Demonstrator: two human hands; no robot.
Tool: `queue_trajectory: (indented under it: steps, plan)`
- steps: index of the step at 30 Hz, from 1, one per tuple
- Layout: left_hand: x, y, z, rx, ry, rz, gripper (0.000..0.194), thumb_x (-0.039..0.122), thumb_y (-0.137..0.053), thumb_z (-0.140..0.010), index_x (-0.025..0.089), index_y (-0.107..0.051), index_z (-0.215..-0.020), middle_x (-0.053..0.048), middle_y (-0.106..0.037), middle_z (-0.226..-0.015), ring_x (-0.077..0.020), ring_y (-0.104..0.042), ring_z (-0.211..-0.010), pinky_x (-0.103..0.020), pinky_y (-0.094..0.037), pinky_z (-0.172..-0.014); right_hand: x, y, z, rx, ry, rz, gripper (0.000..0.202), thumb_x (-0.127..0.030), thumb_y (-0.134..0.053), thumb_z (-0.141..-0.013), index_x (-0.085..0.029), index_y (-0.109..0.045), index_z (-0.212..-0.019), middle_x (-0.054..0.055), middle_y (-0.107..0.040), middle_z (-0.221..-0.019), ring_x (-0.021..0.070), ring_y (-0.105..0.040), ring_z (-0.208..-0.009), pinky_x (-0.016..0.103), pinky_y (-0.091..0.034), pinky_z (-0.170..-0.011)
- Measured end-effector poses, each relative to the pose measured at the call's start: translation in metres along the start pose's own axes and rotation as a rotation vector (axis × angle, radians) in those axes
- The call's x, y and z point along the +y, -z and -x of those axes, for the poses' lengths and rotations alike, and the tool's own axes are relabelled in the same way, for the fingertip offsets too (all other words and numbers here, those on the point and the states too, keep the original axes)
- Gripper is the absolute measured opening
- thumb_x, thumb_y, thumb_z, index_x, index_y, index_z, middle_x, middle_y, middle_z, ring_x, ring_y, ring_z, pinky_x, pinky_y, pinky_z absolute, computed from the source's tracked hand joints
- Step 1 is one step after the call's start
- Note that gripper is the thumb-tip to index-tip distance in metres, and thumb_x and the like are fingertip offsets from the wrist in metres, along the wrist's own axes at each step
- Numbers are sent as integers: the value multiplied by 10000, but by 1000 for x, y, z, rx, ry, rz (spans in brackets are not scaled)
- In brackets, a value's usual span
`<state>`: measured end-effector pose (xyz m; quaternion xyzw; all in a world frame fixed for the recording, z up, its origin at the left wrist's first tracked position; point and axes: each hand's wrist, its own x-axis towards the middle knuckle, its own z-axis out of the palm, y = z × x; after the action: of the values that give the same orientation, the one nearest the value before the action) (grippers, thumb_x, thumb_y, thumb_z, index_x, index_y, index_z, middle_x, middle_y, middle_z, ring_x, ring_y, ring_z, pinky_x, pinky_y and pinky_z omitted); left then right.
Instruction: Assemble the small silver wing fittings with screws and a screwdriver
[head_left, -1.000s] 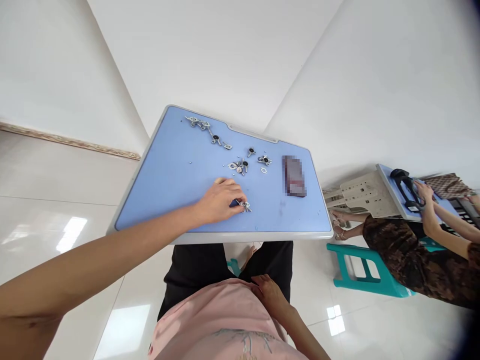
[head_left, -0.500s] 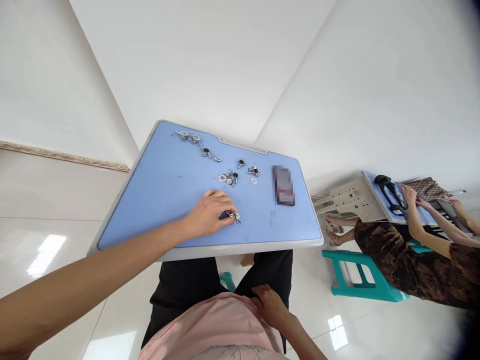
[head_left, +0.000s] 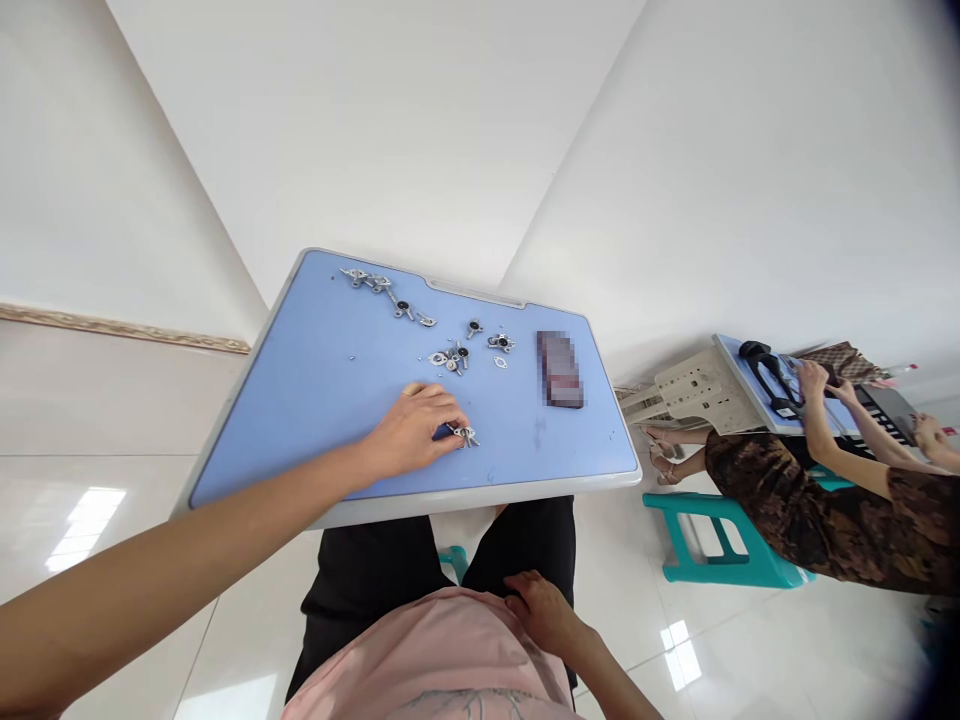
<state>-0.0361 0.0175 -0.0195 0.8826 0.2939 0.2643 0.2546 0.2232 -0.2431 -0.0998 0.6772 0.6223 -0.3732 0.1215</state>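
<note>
Centre: left hand [head_left: 417, 432], fingertips clamped on part [head_left: 468, 437], at table [head_left: 300, 400]. Lower centre: right hand [head_left: 546, 610] against shirt [head_left: 442, 650], thumb and fingers apart.

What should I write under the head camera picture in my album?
Left hand holding a small metal part at a blue desk, right hand in lap.

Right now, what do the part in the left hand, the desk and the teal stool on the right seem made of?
Part: metal, by its silvery look; which metal is unclear.
Desk: likely a plastic or laminate top, smooth and blue.
Stool: probably plastic, slightly glossy, with moulded-looking openings.
</note>
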Motion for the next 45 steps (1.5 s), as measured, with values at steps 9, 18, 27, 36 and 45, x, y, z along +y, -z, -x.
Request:
queue_trajectory:
  steps: [9, 18, 27, 36, 45]
  plan:
    - [-1, 0, -1, -14, -18, -5, 111, 317, -610, -874, 234, -680, -852, -4, -690, -818, -205, -566, -881, -388, -347, -878, -8, 6, 7, 1, 7, -19, 409, -226, -404, -922, -141, -660, -1229, 116, -683, -1183, 241, -589, -1126, 314, -421, -962]
    - [-1, 0, 0, -20, -12, -5, 77, 298, -643, -862, 232, -684, -861, 7, -693, -839, -207, -565, -909, -379, -334, -885, -3, 7, 7, 15, 12, -29, 446, -265, -400, -932, -100, -631, -1276, 145, -666, -1217, 269, -568, -1164, 341, -390, -1011]
    - [1, 1, -1, -34, -7, 3, 64, 282, -651, -861, 230, -688, -863, 12, -690, -846, -202, -560, -915, -372, -335, -883, -9, 15, 11, 29, 27, -54, 442, -271, -409, -927, -105, -642, -1264, 143, -674, -1211, 268, -581, -1161, 348, -414, -1003]
    - [0, 1, 0, -37, -12, -4, 63, 285, -658, -855, 230, -687, -864, 9, -686, -839, -202, -557, -893, -372, -337, -870, -17, 26, 19, 93, 28, -70, 437, -270, -385, -944, -129, -629, -1278, 132, -668, -1206, 256, -574, -1159, 352, -425, -994]
    - [0, 0, 0, -33, -7, -17, 75, 289, -637, -861, 236, -688, -874, 11, -699, -871, -211, -563, -927, -378, -334, -893, -11, 49, 13, 98, 40, -14, 315, -242, -445, -962, -176, -667, -1176, 91, -689, -1135, 223, -598, -1109, 317, -443, -969]
